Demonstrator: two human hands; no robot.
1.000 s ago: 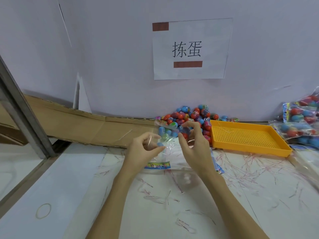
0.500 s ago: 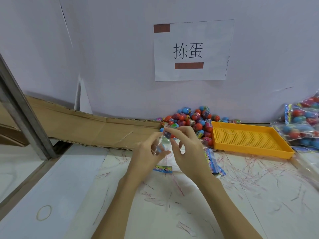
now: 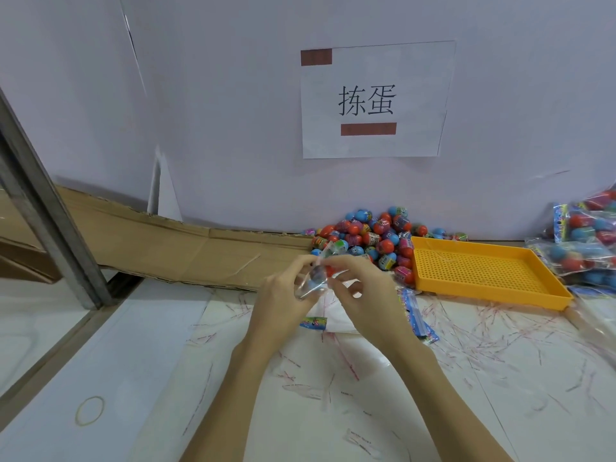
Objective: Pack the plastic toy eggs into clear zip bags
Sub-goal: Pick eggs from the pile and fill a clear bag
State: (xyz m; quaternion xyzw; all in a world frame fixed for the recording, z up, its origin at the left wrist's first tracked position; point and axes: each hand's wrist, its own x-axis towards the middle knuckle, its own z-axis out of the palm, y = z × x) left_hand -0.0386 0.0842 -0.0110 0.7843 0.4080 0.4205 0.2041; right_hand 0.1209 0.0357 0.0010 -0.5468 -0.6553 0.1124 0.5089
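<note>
A heap of red and blue plastic toy eggs (image 3: 373, 240) lies against the back wall. Just in front of it, above the table, my left hand (image 3: 283, 295) and my right hand (image 3: 363, 295) meet around a clear zip bag (image 3: 313, 278). Both hands pinch the bag's upper edge with thumb and fingers. Inside the bag something blue and something red show, partly hidden by my fingers. A flat stack of unfilled bags with printed headers (image 3: 333, 320) lies on the table under my hands.
An orange perforated tray (image 3: 483, 271) sits right of the heap. Filled bags of eggs (image 3: 586, 241) pile up at the far right. Loose plastic strips (image 3: 483, 335) litter the white table. Cardboard (image 3: 166, 245) lines the back left, a metal post (image 3: 50, 211) stands left, and a rubber band (image 3: 89, 410) lies near left.
My hands have come together and risen slightly toward the egg heap. The bag, held spread open between them a second ago, is now gathered and pinched at its top.
</note>
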